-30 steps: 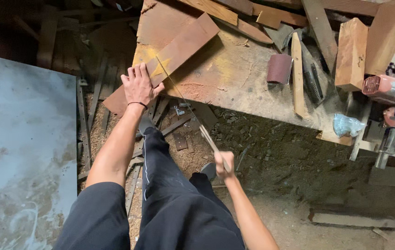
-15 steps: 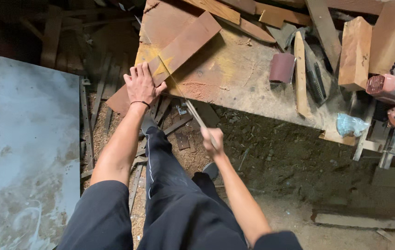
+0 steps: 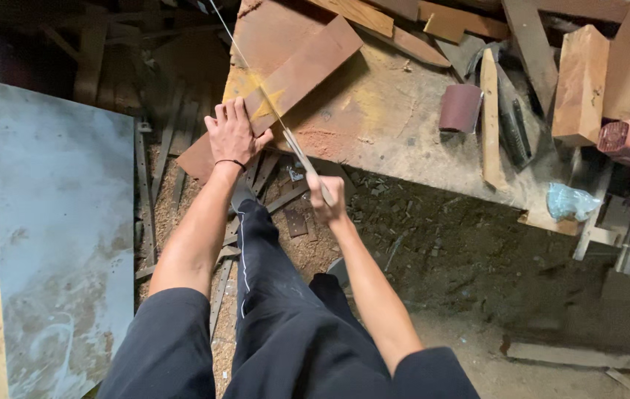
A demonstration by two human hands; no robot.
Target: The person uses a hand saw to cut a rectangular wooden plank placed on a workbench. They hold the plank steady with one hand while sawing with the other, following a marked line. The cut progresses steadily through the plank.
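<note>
Reddish-brown flat wooden board (image 3: 293, 70) lies on the dusty workbench (image 3: 396, 125), its long side slanting from lower left to upper right. The left hand (image 3: 232, 137) presses flat on its lower end, fingers spread. The right hand (image 3: 327, 198) is closed around the handle of a thin long saw (image 3: 256, 81), whose blade crosses the board and points up and away to the left.

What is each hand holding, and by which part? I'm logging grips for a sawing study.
The right hand grips a handsaw by its handle end. The left hand grasps nothing; it presses flat on the reddish board.
</note>
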